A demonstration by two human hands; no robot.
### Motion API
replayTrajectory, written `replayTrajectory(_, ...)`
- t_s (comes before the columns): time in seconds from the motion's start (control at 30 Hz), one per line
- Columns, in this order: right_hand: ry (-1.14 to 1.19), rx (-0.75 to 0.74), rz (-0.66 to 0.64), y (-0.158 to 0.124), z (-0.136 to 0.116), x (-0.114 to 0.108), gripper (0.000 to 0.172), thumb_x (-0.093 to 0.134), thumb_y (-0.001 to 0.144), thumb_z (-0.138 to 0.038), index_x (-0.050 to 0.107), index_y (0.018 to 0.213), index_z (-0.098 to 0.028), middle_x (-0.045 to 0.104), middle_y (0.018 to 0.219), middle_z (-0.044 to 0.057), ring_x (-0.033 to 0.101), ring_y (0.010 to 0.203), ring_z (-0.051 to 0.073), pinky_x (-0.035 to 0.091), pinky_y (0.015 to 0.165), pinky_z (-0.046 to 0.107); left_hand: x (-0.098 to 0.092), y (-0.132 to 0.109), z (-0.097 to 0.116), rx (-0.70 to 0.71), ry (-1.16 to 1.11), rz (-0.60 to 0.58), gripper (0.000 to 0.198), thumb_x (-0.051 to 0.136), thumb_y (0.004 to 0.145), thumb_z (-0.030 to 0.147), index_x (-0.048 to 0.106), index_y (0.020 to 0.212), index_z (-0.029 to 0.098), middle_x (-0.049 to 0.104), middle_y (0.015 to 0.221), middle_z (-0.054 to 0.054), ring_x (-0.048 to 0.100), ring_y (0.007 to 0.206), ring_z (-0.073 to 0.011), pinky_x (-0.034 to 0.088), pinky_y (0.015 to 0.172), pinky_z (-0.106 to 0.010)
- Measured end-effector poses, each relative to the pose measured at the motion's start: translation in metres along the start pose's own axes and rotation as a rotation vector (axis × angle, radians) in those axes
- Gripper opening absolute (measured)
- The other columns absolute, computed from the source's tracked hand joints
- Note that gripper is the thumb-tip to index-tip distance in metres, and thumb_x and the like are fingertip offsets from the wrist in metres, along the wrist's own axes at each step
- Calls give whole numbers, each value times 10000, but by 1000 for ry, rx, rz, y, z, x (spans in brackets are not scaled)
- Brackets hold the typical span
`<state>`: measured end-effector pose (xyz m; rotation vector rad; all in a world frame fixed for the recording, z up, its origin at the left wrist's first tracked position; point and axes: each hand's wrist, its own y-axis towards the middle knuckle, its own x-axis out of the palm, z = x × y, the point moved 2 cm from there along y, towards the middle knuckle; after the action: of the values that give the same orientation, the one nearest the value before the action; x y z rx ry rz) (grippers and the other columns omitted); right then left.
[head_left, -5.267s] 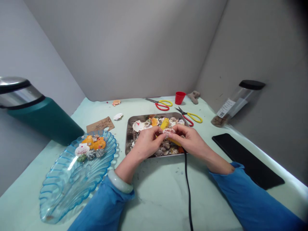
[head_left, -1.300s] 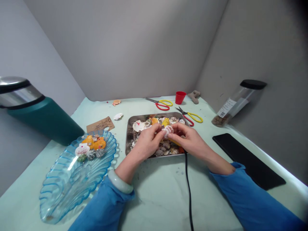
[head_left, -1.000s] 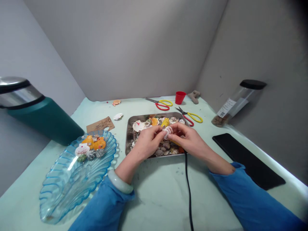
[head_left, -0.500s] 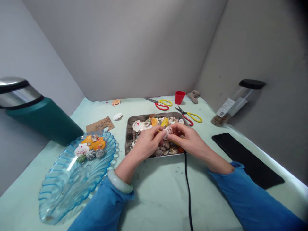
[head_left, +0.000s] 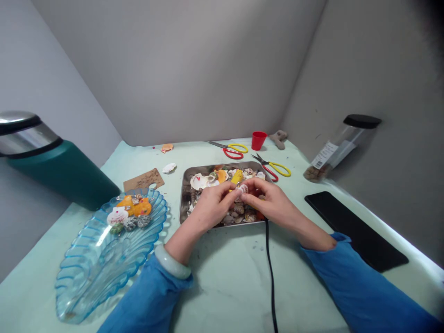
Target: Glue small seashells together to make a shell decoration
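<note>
My left hand (head_left: pixel 215 203) and right hand (head_left: pixel 274 203), both curled nearly closed, pinch a ribbed shell (head_left: pixel 244 188) over the metal tray (head_left: pixel 185 187); less shows than a second ago, so I'm likely turning it

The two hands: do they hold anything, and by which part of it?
The left hand and right hand pinch a patterned shell by opposite sides; the exact spots are hidden.

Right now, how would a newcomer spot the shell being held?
Find the metal tray of mixed shells mid-picture. Over it, the left hand and right hand face each other. Pinched between them is a white shell with reddish markings, set apart from the others by being held.
</note>
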<state>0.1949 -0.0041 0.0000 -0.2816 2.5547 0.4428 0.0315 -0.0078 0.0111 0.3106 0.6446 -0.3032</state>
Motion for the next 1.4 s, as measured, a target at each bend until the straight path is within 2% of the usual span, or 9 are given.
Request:
replayTrajectory(0.67,-28,-9,-11,1,0,-1,160,550,804,-343,603,833,-195,628,812,4,547,702,133,435,629,254,0,0,0,42,-44,-12,337,421,873,383,581,691,150,447,544,38,398,535,-70,303,522,-187)
replayTrajectory(1.23,-18,-40,-16,0,-2,-2,151,564,799,-302,607,885,-186,621,844,-1,544,740,124,429,655,242,1,0,-4,27,-32,-30,363,419,869,427,638,787,150,489,585,27,416,543,-74,313,517,-185)
replayTrajectory(1.4,-30,-39,-16,0,-2,-2,147,551,805,-316,607,848,-187,619,814,-1,540,717,125,429,642,247,1,1,-5,22,-26,-27,359,423,869,427,641,789,154,502,587,29,421,540,-70,318,520,-184)
